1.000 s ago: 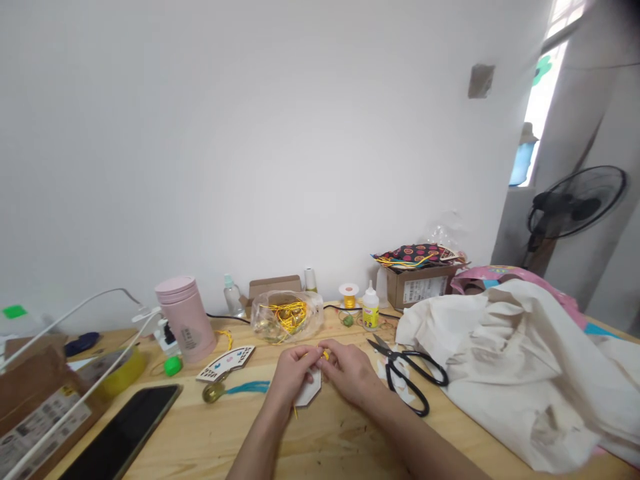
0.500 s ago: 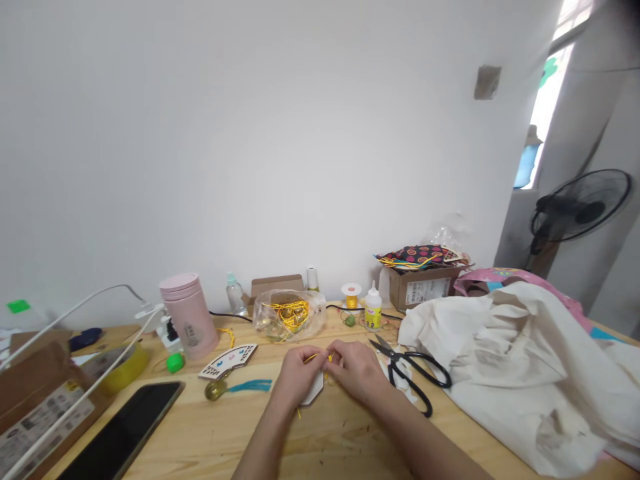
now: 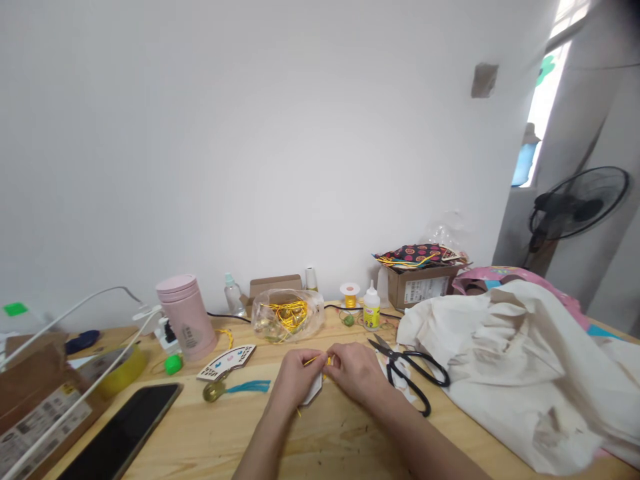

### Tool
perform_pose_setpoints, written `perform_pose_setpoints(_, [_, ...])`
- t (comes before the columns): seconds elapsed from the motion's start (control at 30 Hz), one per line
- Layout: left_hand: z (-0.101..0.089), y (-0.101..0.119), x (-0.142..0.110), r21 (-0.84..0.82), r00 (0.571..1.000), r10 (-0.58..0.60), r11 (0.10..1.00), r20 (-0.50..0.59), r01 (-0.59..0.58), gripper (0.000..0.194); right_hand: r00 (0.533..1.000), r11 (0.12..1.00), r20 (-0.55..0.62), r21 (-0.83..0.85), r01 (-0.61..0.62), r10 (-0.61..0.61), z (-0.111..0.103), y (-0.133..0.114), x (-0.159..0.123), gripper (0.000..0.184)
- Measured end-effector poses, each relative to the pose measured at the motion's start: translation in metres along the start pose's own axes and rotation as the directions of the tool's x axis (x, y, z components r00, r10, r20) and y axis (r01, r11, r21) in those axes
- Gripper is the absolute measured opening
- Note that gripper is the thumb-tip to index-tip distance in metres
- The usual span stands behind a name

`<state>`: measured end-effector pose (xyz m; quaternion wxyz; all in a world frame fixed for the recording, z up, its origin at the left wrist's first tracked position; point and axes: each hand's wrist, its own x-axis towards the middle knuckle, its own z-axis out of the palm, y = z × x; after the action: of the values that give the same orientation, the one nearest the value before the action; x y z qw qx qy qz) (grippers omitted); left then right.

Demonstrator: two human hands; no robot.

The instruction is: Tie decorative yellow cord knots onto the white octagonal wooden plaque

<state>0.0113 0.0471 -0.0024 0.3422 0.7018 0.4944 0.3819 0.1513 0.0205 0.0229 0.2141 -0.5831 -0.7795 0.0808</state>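
Note:
My left hand [image 3: 299, 375] and my right hand [image 3: 353, 368] meet fingertip to fingertip over the wooden table. Both are closed in a pinch on a thin yellow cord [image 3: 328, 361]. Under the left fingers a small flat white piece [image 3: 313, 389] shows in part; its far side is hidden by my hands. Black-handled scissors [image 3: 406, 371] lie partly spread just right of my right hand, over white scraps. Left of my hands lie a fan-shaped printed piece [image 3: 227, 362], a brass-coloured disc [image 3: 214, 391] and a teal tassel [image 3: 249, 386].
Behind my hands stand a plastic bag of yellow cord [image 3: 289, 316], a thread spool [image 3: 350, 295] and a glue bottle [image 3: 371, 307]. White cloth [image 3: 500, 360] covers the right side. A pink cup [image 3: 187, 317], a phone [image 3: 125, 430] and a cardboard box [image 3: 43, 407] are at left.
The view has shifted very slightly. My fingers have moved only a little at the cord; the things on the table lie as before.

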Motion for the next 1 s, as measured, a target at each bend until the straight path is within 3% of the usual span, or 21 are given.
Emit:
perform_pose_setpoints(0.63, [-0.0025, 0.0051, -0.0018, 0.011, 0.997, -0.056, 0.998, -0.060, 0.057, 0.029, 1.000, 1.000, 0.003, -0.020, 0.010, -0.010, 0.0021, -0.0011, -0.0017, 0.028])
perform_pose_setpoints(1.0, [-0.0023, 0.0044, -0.0023, 0.033, 0.999, -0.035, 0.999, -0.011, 0.035, 0.030, 0.999, 0.999, 0.038, -0.047, -0.004, 0.005, 0.0038, -0.0013, -0.0019, 0.031])
